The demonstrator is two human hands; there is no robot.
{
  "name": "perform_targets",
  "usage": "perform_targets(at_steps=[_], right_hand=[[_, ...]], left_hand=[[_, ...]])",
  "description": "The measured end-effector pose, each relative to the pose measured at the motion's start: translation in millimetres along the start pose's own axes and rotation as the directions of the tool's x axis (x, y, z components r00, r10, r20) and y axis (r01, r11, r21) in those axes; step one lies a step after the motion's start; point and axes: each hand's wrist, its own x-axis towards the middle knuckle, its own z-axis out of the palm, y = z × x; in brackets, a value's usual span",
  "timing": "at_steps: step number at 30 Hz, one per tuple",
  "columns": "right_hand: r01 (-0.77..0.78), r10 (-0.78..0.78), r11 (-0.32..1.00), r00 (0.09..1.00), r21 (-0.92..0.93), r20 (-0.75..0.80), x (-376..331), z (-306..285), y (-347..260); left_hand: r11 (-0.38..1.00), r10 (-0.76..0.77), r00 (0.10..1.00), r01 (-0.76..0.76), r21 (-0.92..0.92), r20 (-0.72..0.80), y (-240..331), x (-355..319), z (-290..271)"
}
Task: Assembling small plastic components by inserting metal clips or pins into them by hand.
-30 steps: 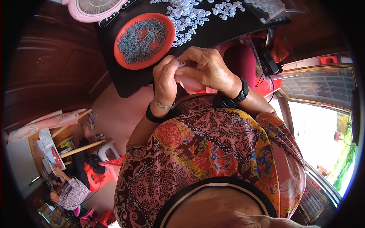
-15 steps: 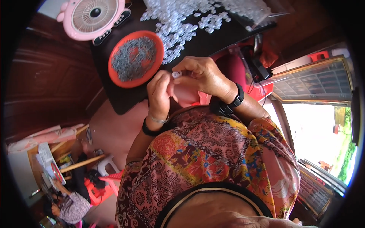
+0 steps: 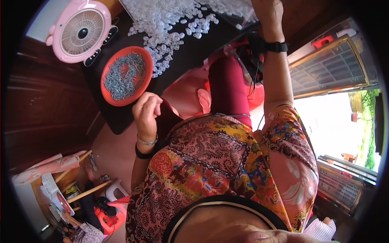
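Head view, looking down past a patterned red and orange garment (image 3: 227, 170). The left hand (image 3: 146, 110) is raised near the body, just at the near edge of the black surface (image 3: 194, 52); its grip is curled nearly closed, fingertips pinched together, and whether any small piece lies between them cannot be told. A silver bangle and a dark band sit on that wrist. Just left of and beyond this hand stands the orange bowl (image 3: 126, 75), filled with small grey metal pieces, resting on the black surface. The right hand (image 3: 268, 12) is stretched far out to the upper edge of the picture, at the right end of the heap of white plastic pieces (image 3: 170, 24) spread across the far part of the surface; its fingers are cut off by the rim, so the state of its grip cannot be told. A black wrist strap (image 3: 277, 47) circles the right forearm. At far left, touching the surface's corner, stands a pink desk fan (image 3: 79, 32). A dark red trouser leg (image 3: 227, 87) shows below the surface, and a window grille (image 3: 328, 69) lies to the right.
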Motion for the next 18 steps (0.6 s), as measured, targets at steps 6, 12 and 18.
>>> perform_targets(at_steps=[6,12,18], right_hand=[[-0.117,0.11,0.993,0.978,0.033,0.177,-21.5,-62.0,16.2],[-0.164,0.205,0.961,0.962,-0.221,0.178,-36.2,-153.6,44.1],[-0.096,0.148,0.957,0.973,-0.274,0.178,-42.4,-205.4,23.5]], left_hand=[[1.0,-0.014,0.998,0.013,-0.01,-0.063,-1.1,-4.3,-13.7],[1.0,-0.016,0.998,0.017,0.02,-0.055,-8.1,-4.6,-18.9],[0.999,-0.006,0.999,0.008,0.045,-0.048,-17.1,-7.1,-22.4]])
